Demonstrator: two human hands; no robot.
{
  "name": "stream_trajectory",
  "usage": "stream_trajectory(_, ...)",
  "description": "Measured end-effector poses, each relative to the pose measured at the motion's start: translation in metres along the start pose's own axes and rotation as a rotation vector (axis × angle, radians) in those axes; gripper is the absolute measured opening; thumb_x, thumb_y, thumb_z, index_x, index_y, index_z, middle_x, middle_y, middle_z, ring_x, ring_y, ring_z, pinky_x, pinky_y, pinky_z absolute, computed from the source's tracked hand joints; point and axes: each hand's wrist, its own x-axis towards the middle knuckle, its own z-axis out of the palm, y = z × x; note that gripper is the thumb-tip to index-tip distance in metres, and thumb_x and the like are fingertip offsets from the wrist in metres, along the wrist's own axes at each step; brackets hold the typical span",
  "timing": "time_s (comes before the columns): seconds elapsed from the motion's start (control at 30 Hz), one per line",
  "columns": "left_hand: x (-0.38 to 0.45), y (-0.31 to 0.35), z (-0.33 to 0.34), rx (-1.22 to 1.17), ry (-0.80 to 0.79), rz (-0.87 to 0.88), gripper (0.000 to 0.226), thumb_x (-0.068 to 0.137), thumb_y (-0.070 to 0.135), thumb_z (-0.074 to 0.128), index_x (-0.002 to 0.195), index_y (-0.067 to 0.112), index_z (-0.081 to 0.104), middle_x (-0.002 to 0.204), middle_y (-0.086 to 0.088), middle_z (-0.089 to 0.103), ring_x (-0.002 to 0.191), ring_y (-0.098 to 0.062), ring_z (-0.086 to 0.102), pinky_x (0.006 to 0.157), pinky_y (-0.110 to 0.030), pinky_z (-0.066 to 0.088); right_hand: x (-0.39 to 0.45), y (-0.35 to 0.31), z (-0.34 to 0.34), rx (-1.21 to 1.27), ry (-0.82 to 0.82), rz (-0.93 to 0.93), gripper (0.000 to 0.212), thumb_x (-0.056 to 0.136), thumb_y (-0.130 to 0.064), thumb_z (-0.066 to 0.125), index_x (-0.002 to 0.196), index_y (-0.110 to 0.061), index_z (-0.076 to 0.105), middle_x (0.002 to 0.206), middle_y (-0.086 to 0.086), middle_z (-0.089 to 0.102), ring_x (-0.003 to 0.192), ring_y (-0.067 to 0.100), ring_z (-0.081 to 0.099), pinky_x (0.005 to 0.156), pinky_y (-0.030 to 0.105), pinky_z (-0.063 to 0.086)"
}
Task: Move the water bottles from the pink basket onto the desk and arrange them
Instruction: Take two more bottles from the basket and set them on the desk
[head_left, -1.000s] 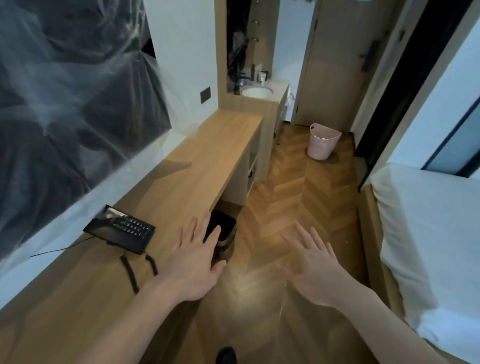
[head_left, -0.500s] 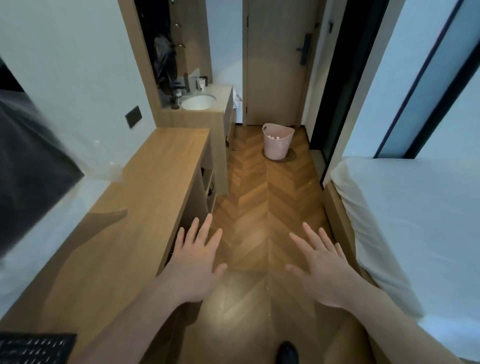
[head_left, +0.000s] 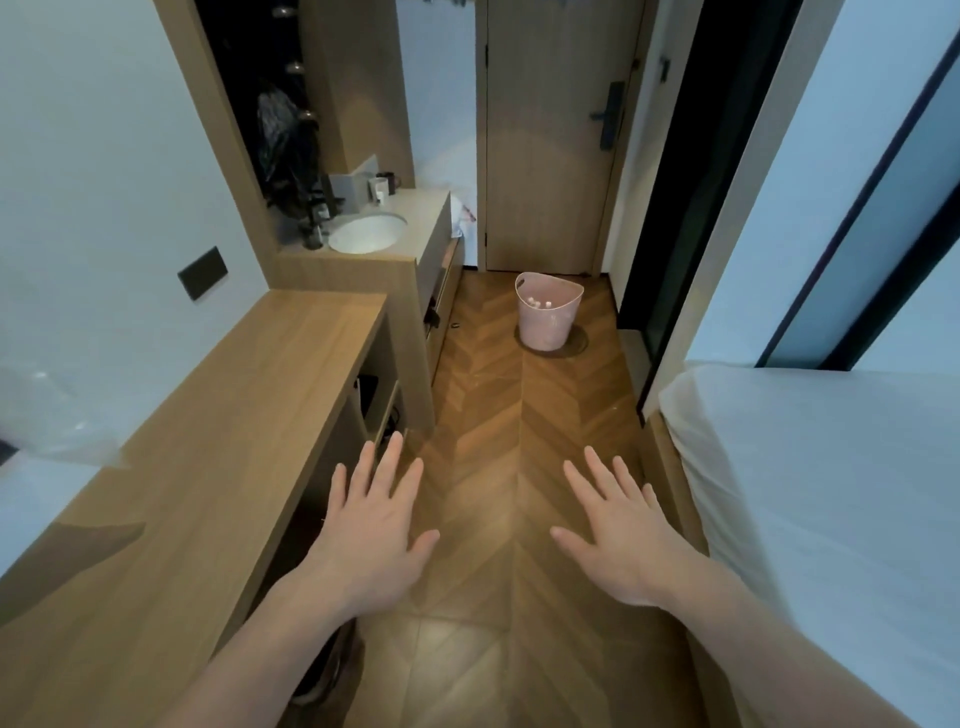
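Observation:
The pink basket (head_left: 547, 321) stands on the wooden floor in front of the door, far ahead of me. White caps of the water bottles (head_left: 539, 302) show just inside its rim. The long wooden desk (head_left: 218, 441) runs along the left wall. My left hand (head_left: 371, 525) hovers palm down with fingers spread beside the desk's front edge, holding nothing. My right hand (head_left: 621, 530) is likewise spread and empty over the floor, near the bed. Both hands are well short of the basket.
A bed with white sheets (head_left: 831, 509) fills the right side. A washbasin counter (head_left: 374, 234) stands beyond the desk. The closed door (head_left: 550, 135) is behind the basket. A herringbone floor aisle (head_left: 519, 441) runs between desk and bed.
The view has swung right and moved forward along the aisle; the phone on the desk has left the frame. The basket appears nearer and centred. Both hands stay spread and empty.

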Motion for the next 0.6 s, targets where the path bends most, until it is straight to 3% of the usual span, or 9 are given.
stream_trajectory(0.3, 0.142, -0.015, -0.021, 0.003, 0.022, -0.033, 0.083, 0.105, 0.063, 0.035, 0.167, 0.029, -0.008, 0.168, -0.001, -0.035, 0.153, -0.028, -0.034, 0.129, -0.055, -0.009, 0.138, 0.017, -0.046, -0.005, -0.003, -0.032, 0.082, 0.106, -0.067, 0.035, 0.169, -0.038, -0.008, 0.174, -0.007, -0.026, 0.162, 0.028, -0.021, 0.131, 0.054, -0.004)
stream_trajectory(0.6, 0.315, -0.035, -0.061, 0.030, -0.021, 0.092, 0.082, 0.104, 0.064, 0.034, 0.167, 0.031, -0.007, 0.169, 0.000, -0.033, 0.155, -0.029, -0.030, 0.129, -0.055, -0.008, 0.288, 0.030, -0.091, 0.021, 0.047, 0.042, 0.082, 0.106, -0.067, 0.037, 0.169, -0.040, -0.008, 0.174, -0.009, -0.026, 0.162, 0.025, -0.021, 0.129, 0.052, -0.006)
